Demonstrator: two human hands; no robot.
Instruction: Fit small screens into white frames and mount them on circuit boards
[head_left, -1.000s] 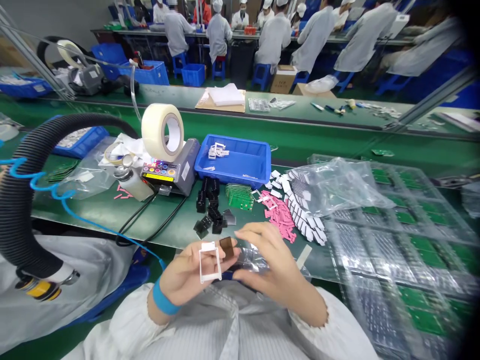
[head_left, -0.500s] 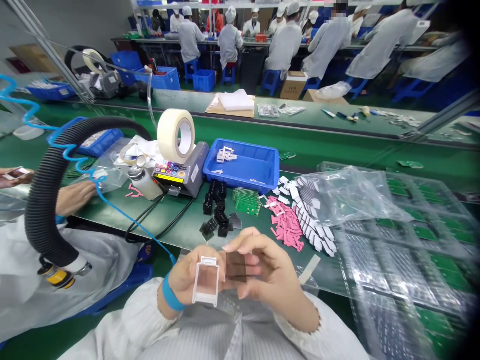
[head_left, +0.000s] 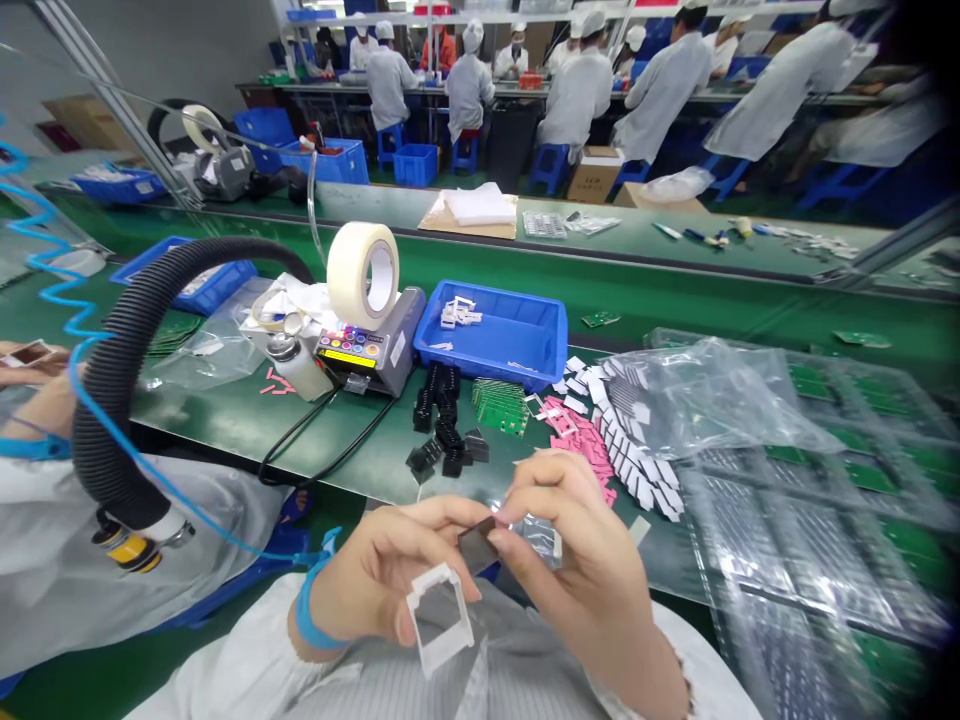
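My left hand [head_left: 382, 570] holds a white plastic rectangular frame [head_left: 439, 618] by its edge, tilted, with its open window facing up. My right hand [head_left: 577, 540] pinches a small dark translucent square piece [head_left: 478, 546] between finger and thumb. The piece is just above the frame and not touching it. A scrap of clear plastic film [head_left: 541, 540] shows under my right fingers. A blue wristband [head_left: 304, 610] circles my left wrist.
The green bench holds a blue tray [head_left: 491, 335] of white frames, a tape roll [head_left: 363, 275], black stacked parts [head_left: 442, 420], green circuit boards [head_left: 500, 405], pink strips [head_left: 577, 430] and a clear blister tray [head_left: 810, 530]. A co-worker's hand [head_left: 30, 365] shows at far left.
The white frame has dropped lower and tilted. The dark piece has turned edge-on and moved closer above the frame, and my right hand has risen slightly.
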